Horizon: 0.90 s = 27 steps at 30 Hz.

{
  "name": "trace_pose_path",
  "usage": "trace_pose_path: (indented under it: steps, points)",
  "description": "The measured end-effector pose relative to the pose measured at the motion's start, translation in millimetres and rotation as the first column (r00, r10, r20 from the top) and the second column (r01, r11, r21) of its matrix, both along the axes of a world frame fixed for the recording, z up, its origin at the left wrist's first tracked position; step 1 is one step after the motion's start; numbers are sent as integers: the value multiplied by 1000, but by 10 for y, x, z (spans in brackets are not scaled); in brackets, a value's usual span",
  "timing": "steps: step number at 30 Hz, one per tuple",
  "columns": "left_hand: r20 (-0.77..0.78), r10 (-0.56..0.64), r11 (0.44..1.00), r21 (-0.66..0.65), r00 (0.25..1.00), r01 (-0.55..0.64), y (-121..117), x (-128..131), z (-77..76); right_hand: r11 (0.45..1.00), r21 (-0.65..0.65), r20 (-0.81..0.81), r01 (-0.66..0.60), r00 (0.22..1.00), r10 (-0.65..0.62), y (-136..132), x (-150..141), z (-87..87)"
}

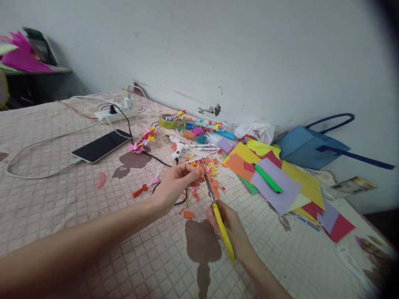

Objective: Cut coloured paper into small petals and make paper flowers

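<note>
Between the thumb and fingers of my left hand (176, 182) is a small piece of orange paper (202, 172). My right hand (229, 224) grips yellow-handled scissors (222, 230), their blades pointing away from me and lying at the right edge of the paper. Whether the blades are apart is hard to tell. Orange scraps and yellow paper bits (215, 187) lie under and around the blades. A loose orange piece (188, 214) rests on the tablecloth nearer to me. Left of my left hand lies an orange paper bow shape (140, 190).
A white glue gun (178, 147) with a black cord lies behind my hands. Coloured paper sheets (299, 182) with a green marker (268, 178) spread to the right, before a blue bag (311, 145). A phone (102, 145) charges from a power strip (116, 114) at left.
</note>
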<state>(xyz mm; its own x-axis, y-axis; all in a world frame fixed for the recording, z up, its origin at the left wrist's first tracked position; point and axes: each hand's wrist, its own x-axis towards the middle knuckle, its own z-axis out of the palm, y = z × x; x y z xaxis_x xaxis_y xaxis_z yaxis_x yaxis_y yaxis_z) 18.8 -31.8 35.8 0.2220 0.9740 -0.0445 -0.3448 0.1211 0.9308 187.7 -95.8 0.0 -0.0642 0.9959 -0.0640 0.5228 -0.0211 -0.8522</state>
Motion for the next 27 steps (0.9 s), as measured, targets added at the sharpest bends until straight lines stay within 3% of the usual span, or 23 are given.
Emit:
trace_pose_path:
  steps: [27]
  points:
    - [18, 1, 1000, 6, 1000, -1, 53, -45, -48, 1000, 7, 63, -1, 998, 1, -7, 11, -13]
